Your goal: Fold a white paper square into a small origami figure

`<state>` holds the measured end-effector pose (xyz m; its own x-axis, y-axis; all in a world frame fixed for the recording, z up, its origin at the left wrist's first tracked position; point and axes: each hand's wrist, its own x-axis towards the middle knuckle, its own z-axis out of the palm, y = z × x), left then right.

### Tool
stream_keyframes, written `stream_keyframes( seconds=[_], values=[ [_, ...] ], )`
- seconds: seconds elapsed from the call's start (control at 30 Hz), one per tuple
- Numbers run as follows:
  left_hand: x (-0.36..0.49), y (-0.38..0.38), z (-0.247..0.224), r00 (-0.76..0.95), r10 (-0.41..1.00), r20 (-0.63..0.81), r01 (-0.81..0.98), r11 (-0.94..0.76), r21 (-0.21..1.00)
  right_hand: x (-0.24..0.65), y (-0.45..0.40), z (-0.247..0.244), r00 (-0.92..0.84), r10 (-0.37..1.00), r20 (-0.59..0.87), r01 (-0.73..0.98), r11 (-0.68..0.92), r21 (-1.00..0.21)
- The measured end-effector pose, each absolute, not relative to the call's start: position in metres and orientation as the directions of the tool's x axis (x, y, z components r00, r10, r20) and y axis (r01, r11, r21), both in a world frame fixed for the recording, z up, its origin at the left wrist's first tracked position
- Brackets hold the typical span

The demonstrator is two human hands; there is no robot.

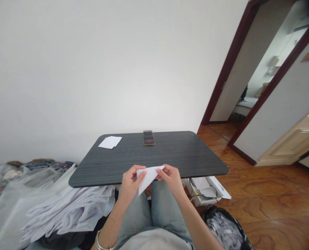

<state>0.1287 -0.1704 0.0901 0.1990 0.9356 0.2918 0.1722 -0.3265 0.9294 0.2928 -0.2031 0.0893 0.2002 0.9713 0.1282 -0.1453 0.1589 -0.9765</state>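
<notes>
A white sheet of paper (147, 177), folded into a triangle, is held up in front of the table's near edge. My left hand (130, 181) pinches its left side, thumb on the near face and fingers behind. At the right corner, my right hand (170, 176) grips the paper between thumb and fingers. One point of the triangle hangs down over my lap. Farther off, a small stack of white paper sheets (110, 142) lies at the table's back left. The fingers behind the paper are partly hidden.
The dark wood-grain table (175, 152) stands against a white wall. A phone-like dark object (148, 138) lies at its back edge. Piled white paper or cloth (73, 208) is at left. A white box with cables (205, 192) and a black bag of scraps (224, 229) sit at right.
</notes>
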Motion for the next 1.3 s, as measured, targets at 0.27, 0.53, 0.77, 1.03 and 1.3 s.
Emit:
stream_keyframes(
  seconds=[0.27, 0.53, 0.77, 1.03, 1.3],
  values=[
    [0.131, -0.174, 0.095, 0.191, 0.954, 0.233, 0.055, -0.247, 0.967, 0.289, -0.209, 0.097, 0.260, 0.950, 0.174, -0.115, 0.210, -0.971],
    [0.130, -0.178, 0.103, 0.209, 0.953, 0.219, -0.022, -0.219, 0.976, 0.288, -0.217, 0.110, 0.263, 0.943, 0.205, -0.081, 0.233, -0.969],
    [0.129, -0.180, 0.107, 0.213, 0.954, 0.210, 0.009, -0.217, 0.976, 0.291, -0.214, 0.108, 0.263, 0.945, 0.195, -0.097, 0.227, -0.969],
    [0.124, -0.170, 0.107, 0.272, 0.936, 0.222, 0.022, -0.237, 0.971, 0.302, -0.210, 0.101, 0.053, 0.991, 0.126, -0.075, 0.130, -0.989],
    [0.122, -0.172, 0.119, 0.344, 0.935, 0.081, -0.136, -0.036, 0.990, 0.300, -0.208, 0.097, 0.235, 0.963, 0.131, -0.153, 0.170, -0.973]
  ],
)
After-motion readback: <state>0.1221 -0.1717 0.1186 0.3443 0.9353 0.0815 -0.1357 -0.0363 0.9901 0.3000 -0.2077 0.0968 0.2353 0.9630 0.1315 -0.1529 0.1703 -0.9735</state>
